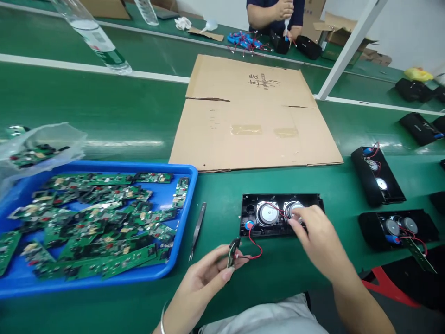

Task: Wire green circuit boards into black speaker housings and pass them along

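My left hand [217,273] pinches a small green circuit board [232,253] held on edge above the table. A red and black wire [259,250] runs from this board to a black speaker housing [252,204] lying open at the centre right. Inside the housing sit two round silver speakers, the left one [268,213] fully in sight, and a blue part [249,225]. My right hand [318,236] rests its thumb and fingertips at the right speaker [291,208], by the thin red wires; whatever is between the fingertips is too small to make out.
A blue tray [189,204] piled with circuit boards stands at left, tweezers [197,231] beside it. Flat cardboard [260,106] lies beyond the housing. More open housings [378,178] are at right. Across the table a person [274,14] works; a bottle [100,44] is upper left.
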Demonstrator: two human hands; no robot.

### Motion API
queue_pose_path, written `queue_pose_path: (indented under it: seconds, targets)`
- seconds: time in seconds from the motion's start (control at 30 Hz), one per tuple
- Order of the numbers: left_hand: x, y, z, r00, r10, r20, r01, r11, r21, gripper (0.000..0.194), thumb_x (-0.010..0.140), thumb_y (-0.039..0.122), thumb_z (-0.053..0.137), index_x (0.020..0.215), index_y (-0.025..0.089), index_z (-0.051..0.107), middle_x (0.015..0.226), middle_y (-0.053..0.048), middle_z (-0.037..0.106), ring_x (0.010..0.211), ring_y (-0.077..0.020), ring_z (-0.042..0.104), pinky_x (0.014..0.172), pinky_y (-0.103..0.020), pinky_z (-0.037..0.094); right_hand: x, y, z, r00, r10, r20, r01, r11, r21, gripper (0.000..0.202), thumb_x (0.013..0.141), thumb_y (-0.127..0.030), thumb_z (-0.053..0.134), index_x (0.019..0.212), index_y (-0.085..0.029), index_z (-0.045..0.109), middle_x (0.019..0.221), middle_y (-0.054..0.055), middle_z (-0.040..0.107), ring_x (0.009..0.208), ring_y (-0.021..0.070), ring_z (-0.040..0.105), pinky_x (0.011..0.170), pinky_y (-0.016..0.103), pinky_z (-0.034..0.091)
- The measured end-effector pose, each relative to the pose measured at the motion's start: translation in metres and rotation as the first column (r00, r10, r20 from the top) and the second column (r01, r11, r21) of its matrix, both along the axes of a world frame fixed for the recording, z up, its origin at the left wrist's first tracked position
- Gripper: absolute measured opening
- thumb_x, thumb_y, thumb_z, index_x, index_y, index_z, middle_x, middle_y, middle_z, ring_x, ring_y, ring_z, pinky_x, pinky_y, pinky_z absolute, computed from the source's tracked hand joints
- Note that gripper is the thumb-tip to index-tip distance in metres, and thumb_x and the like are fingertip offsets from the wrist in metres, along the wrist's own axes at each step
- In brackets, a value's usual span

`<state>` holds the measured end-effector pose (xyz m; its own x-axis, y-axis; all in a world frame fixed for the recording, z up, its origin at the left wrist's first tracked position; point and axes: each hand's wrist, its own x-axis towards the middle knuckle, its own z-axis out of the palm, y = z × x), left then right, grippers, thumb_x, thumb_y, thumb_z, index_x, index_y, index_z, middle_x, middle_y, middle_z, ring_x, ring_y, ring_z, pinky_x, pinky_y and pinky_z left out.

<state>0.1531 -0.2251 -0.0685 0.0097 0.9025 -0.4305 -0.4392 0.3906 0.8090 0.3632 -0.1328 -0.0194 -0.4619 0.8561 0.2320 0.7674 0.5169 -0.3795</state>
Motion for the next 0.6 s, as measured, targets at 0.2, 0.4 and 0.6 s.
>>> queue_pose_path:
  seconds: [0.2,0.4,0.6]
  targets:
    - [0.021,0.011,0.014,0.950,-0.259,-0.173,0.266,0.964,0.021,0.027,0.076,0.032,0.066,0.101,0.022,0.061,0.102,-0.007,0.069,0.098,-0.0213,0.063,0.082,-0.028,0.050,0.019,0.006,-0.010,0.997,-0.037,0.062,0.048,0.979,-0.197,0.012,0.079,-0.008,0.050,0.082,-0.018,0.056,0.073,0.004,0.059,0.066,0.0179,0.051,0.060,0.030,0.041]
    - [0.050,0.029,0.025,0.973,-0.162,-0.162,0.167,0.986,0.019,0.022,0.079,0.029,0.061,0.098,0.023,0.052,0.110,-0.004,0.065,0.098,-0.0172,0.063,0.081,-0.026,0.051,0.018,0.019,-0.013,0.888,-0.091,-0.450,-0.167,0.850,-0.500,0.017,0.079,-0.014,0.055,0.091,-0.021,0.064,0.082,0.002,0.063,0.068,0.0128,0.056,0.062,0.025,0.046]
    - [0.062,0.045,0.027,0.930,0.047,-0.364,-0.012,0.995,0.098,0.021,0.079,0.027,0.059,0.099,0.025,0.054,0.103,0.000,0.067,0.092,-0.0154,0.065,0.079,-0.024,0.054,0.021,0.028,-0.028,0.763,-0.265,-0.590,-0.196,0.775,-0.601,0.009,0.078,-0.024,0.060,0.079,-0.022,0.068,0.086,0.003,0.066,0.087,0.0169,0.060,0.077,0.030,0.047]
